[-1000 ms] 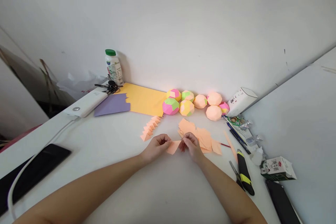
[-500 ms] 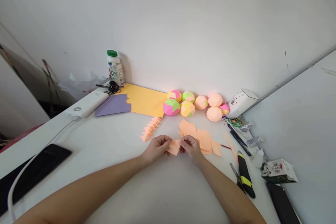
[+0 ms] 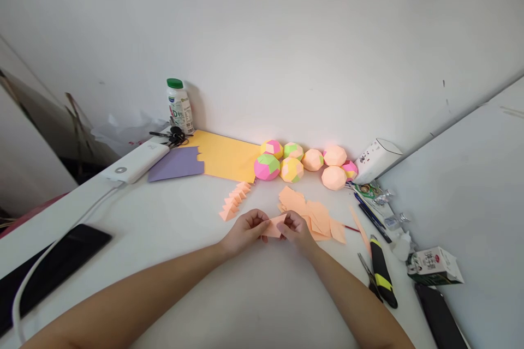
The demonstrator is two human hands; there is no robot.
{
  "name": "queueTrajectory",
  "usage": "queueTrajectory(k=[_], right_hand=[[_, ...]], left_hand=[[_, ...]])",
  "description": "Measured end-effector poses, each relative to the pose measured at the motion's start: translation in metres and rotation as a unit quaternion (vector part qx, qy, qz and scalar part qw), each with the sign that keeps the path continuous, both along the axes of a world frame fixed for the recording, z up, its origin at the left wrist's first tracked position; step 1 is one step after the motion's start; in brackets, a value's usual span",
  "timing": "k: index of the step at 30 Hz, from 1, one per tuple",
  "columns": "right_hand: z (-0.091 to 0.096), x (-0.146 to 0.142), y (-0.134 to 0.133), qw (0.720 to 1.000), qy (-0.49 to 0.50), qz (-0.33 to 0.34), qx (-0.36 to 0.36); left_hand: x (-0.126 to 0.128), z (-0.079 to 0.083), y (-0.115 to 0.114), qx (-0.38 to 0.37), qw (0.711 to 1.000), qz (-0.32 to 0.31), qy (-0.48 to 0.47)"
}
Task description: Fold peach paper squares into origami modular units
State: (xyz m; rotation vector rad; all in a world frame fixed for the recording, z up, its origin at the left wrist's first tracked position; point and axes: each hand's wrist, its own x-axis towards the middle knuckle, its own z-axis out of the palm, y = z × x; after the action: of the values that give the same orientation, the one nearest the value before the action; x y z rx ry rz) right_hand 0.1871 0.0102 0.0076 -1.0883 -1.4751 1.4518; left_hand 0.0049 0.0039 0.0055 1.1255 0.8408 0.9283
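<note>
A small peach paper square is pinched between my left hand and my right hand, low over the white table. Both hands have fingers closed on its edges. Just behind my right hand lies a loose pile of peach paper squares. A row of folded peach paper pieces lies behind my left hand. Several coloured paper balls stand in a line by the wall.
Yellow paper and purple paper lie at the back with a white power bank, keys and a bottle. A black phone lies left. Pens, scissors, a utility knife and a carton sit right.
My hands have drawn closer together and the peach paper between them looks folded narrower. Nothing else on the table has moved.
</note>
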Motion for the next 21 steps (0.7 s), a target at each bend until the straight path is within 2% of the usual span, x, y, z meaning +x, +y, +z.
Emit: queueTrajectory(k=[5, 8, 15, 21], right_hand=[[-0.0032, 0.0009, 0.0007, 0.999, -0.031, 0.004, 0.005], [-0.0066, 0.0024, 0.0019, 0.999, -0.039, 0.008, 0.001], [-0.0052, 0.0030, 0.0016, 0.998, -0.052, 0.024, -0.002], [-0.0026, 0.0019, -0.0001, 0.999, -0.025, 0.043, 0.004]], left_hand=[[-0.0013, 0.0044, -0.0017, 0.026, 0.999, 0.022, 0.016], [-0.0033, 0.0071, -0.0026, 0.034, 0.999, 0.006, -0.001], [-0.0044, 0.0044, 0.0000, 0.000, 0.998, -0.049, -0.043], [-0.0047, 0.0041, 0.0009, 0.036, 0.994, -0.079, -0.060]])
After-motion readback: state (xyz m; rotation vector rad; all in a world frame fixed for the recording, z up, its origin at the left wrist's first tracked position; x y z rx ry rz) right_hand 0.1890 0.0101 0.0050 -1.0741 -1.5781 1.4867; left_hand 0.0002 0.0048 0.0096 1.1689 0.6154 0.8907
